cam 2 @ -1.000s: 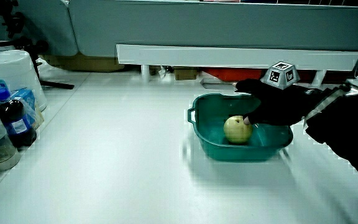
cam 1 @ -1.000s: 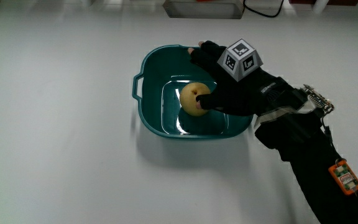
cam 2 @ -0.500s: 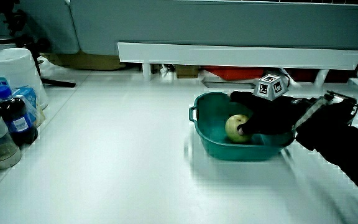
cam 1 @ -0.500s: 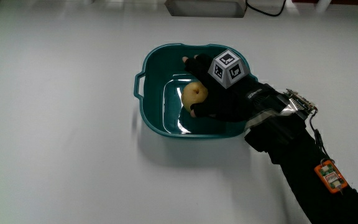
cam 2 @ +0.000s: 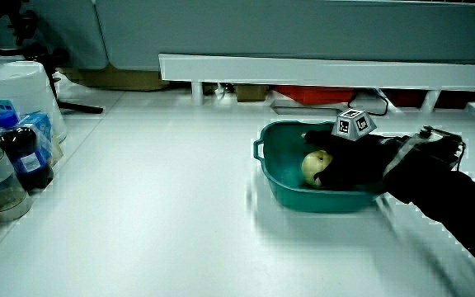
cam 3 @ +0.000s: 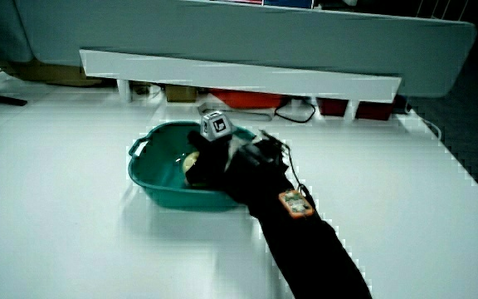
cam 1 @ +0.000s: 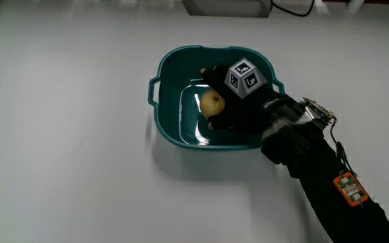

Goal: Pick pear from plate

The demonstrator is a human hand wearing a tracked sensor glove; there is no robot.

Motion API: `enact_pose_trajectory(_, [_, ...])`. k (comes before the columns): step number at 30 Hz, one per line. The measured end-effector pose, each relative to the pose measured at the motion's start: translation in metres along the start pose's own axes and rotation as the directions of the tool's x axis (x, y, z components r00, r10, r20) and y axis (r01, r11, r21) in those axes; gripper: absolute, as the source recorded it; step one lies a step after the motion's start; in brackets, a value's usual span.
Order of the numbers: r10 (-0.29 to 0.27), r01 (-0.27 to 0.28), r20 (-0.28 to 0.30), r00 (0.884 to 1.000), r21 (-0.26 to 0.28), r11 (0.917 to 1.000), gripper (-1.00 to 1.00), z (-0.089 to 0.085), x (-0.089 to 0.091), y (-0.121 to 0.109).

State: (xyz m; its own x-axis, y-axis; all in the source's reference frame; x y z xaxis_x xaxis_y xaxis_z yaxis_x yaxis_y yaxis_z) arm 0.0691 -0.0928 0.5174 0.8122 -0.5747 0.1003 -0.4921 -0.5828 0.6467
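A yellow pear (cam 1: 213, 104) lies inside a teal basin-shaped plate (cam 1: 169, 79) in the middle of the white table. The gloved hand (cam 1: 229, 102) reaches down into the plate, its fingers curled around the pear from above and from the side nearer the person. The patterned cube (cam 1: 244, 78) rides on the back of the hand. In both side views the pear (cam 2: 314, 166) (cam 3: 191, 163) shows partly, low in the plate (cam 2: 283, 186) (cam 3: 152, 187), with the hand (cam 2: 345, 161) (cam 3: 212, 162) wrapped on it. The pear still rests in the plate.
A low white partition (cam 2: 320, 72) runs along the table's edge farthest from the person. Bottles (cam 2: 25, 157) and a white tub (cam 2: 19, 95) stand in a cluster at the table's edge, well away from the plate. A grey box (cam 1: 227, 7) lies near the partition.
The hand has sunk deeper into the plate and its fingers have closed further around the pear. The forearm has come in over the plate's rim.
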Motion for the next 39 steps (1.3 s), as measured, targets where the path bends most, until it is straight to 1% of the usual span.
enact_pose_trajectory(1, [0.000, 0.000, 0.003, 1.000, -0.001, 1.0000, 0.00, -0.001, 0.000, 0.001])
enact_pose_trajectory(2, [0.000, 0.000, -0.002, 1.000, -0.016, 0.9999, 0.00, -0.004, 0.000, 0.003])
enact_pose_trajectory(3, [-0.001, 0.001, 0.006, 1.000, -0.010, 1.0000, 0.00, -0.004, -0.001, 0.003])
enact_pose_trajectory(4, [-0.008, 0.008, 0.008, 1.000, -0.024, 0.9997, 0.00, -0.008, 0.000, 0.004])
enact_pose_trajectory(5, [-0.001, 0.001, 0.000, 1.000, -0.028, 0.9996, 0.00, -0.009, -0.001, 0.005])
enact_pose_trajectory(6, [-0.003, 0.003, 0.003, 1.000, -0.021, 0.9998, 0.03, -0.008, -0.001, 0.004])
enact_pose_trajectory(9, [-0.004, 0.004, -0.002, 1.000, -0.028, 0.9996, 0.11, -0.010, 0.000, 0.006])
enact_pose_trajectory(10, [-0.011, 0.011, 0.002, 1.000, -0.007, 0.9999, 0.14, -0.009, 0.000, 0.005])
enact_pose_trajectory(11, [-0.010, 0.010, -0.003, 1.000, -0.005, 0.9999, 0.17, -0.009, 0.000, 0.004])
enact_pose_trajectory(12, [-0.004, 0.004, -0.008, 1.000, -0.019, 0.9998, 0.20, -0.011, 0.000, 0.005])
enact_pose_trajectory(13, [-0.002, 0.002, -0.018, 1.000, -0.012, 0.9999, 0.23, -0.010, 0.000, 0.005])
enact_pose_trajectory(15, [-0.001, 0.000, -0.030, 1.000, -0.019, 0.9998, 0.29, -0.012, 0.001, 0.005])
enact_pose_trajectory(19, [0.012, -0.012, -0.039, 0.999, -0.011, 0.9999, 0.40, -0.012, 0.001, 0.005])
enact_pose_trajectory(20, [0.007, -0.007, -0.041, 0.999, 0.002, 1.0000, 0.43, -0.010, 0.000, 0.004])
enact_pose_trajectory(22, [0.009, -0.009, -0.033, 0.999, 0.000, 1.0000, 0.49, -0.011, 0.000, 0.004])
enact_pose_trajectory(23, [0.012, -0.012, -0.041, 0.999, 0.007, 0.9999, 0.51, -0.009, -0.001, 0.003])
enact_pose_trajectory(24, [0.005, -0.005, -0.036, 0.999, -0.004, 1.0000, 0.54, -0.011, -0.001, 0.004])
enact_pose_trajectory(26, [0.014, -0.014, -0.042, 0.999, 0.006, 0.9999, 0.60, -0.009, -0.002, 0.003])
enact_pose_trajectory(28, [0.005, -0.005, -0.030, 1.000, 0.011, 0.9999, 0.66, -0.010, -0.001, 0.003])
enact_pose_trajectory(29, [0.007, -0.007, -0.035, 0.999, 0.002, 1.0000, 0.69, -0.012, -0.001, 0.004])
enact_pose_trajectory(30, [0.007, -0.007, -0.026, 1.000, 0.016, 0.9999, 0.71, -0.010, -0.002, 0.003])
enact_pose_trajectory(31, [0.010, -0.010, -0.034, 0.999, 0.015, 0.9998, 0.74, -0.010, -0.002, 0.003])
enact_pose_trajectory(32, [0.006, -0.006, -0.023, 1.000, 0.015, 0.9999, 0.77, -0.011, -0.002, 0.003])
enact_pose_trajectory(33, [0.009, -0.009, -0.022, 1.000, 0.028, 0.9996, 0.80, -0.009, -0.003, 0.002])
enact_pose_trajectory(35, [0.005, -0.004, -0.017, 1.000, 0.033, 0.9995, 0.86, -0.010, -0.004, 0.002])
enact_pose_trajectory(36, [0.015, -0.014, -0.026, 1.000, 0.026, 0.9996, 0.89, -0.011, -0.004, 0.002])
enact_pose_trajectory(38, [0.004, -0.004, -0.017, 1.000, 0.040, 0.9992, 0.94, -0.010, -0.003, 0.001])
enact_pose_trajectory(39, [0.002, -0.002, -0.020, 1.000, 0.029, 0.9996, 0.97, -0.012, -0.003, 0.003])
